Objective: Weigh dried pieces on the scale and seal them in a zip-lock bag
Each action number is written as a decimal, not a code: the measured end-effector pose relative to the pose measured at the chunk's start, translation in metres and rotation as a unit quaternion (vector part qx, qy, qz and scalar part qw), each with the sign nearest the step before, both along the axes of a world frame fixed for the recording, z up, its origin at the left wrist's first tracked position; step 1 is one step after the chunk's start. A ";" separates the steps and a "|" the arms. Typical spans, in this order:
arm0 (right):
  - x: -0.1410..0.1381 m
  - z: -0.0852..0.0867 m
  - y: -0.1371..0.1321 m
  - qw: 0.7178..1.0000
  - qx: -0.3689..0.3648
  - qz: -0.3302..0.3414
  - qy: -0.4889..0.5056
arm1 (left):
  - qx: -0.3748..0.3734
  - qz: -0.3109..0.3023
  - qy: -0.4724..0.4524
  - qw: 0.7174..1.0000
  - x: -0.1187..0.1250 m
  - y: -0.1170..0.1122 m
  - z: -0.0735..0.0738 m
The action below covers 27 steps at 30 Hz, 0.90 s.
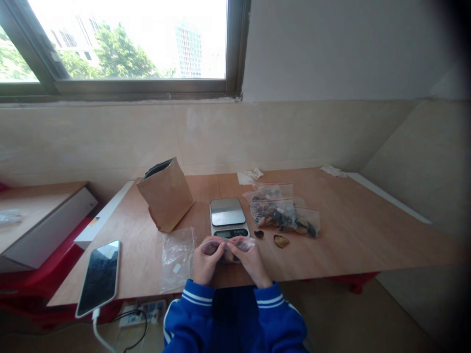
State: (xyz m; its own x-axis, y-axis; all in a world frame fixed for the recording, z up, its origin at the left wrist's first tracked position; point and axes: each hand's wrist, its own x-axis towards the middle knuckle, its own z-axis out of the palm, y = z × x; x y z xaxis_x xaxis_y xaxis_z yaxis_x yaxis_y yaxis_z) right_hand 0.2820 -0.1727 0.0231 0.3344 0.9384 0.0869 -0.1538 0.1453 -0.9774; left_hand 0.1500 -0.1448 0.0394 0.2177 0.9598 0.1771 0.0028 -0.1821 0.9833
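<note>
Between my two hands is a small clear zip-lock bag [231, 257] with brownish pieces inside, held low at the table's front edge. My left hand [206, 260] pinches its top edge on the left, and my right hand [249, 259] pinches the same edge on the right, thumbs close together. Just beyond stands a digital kitchen scale [227, 212] with nothing on its metal plate. A flat clear zip-lock bag [177, 262] lies beside my left hand. Right of the scale rest a dark dried piece [259, 234] and a larger brown dried slice [281, 240].
Several filled zip-lock bags [275, 215] lie overlapping right of the scale. A brown paper bag [168, 193] stands open, back left. At the left front edge is a phone [98, 275] with a white cable [96, 323]. Crumpled tissue [253, 173] lies near the wall.
</note>
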 end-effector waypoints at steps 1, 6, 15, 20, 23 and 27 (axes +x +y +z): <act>-0.001 0.000 0.000 1.000 0.005 -0.018 -0.008 | 0.003 0.001 -0.005 1.000 0.001 0.000 0.001; 0.000 0.007 0.001 0.998 0.034 -0.038 -0.042 | 0.023 0.007 -0.018 1.000 0.004 0.000 0.009; -0.003 0.013 0.005 0.994 0.044 -0.068 -0.069 | 0.069 0.044 0.012 0.997 0.015 0.004 0.019; 0.023 0.037 0.000 0.994 0.052 0.008 -0.093 | -0.012 0.073 -0.046 0.996 0.011 0.007 0.029; 0.044 0.046 -0.006 0.992 0.046 0.021 -0.117 | -0.056 0.045 -0.053 0.996 0.008 0.009 0.037; 0.077 0.044 -0.012 0.989 0.040 -0.044 -0.135 | -0.056 -0.027 -0.022 0.998 0.010 0.009 0.044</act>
State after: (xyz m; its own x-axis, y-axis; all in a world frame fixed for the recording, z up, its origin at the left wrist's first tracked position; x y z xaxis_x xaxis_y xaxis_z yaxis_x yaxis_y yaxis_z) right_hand 0.3592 -0.1848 0.0674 0.3689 0.8930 0.2578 0.1289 0.2255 -0.9657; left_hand 0.1601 -0.1356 0.0838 0.2641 0.9612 0.0800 -0.0480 -0.0698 0.9964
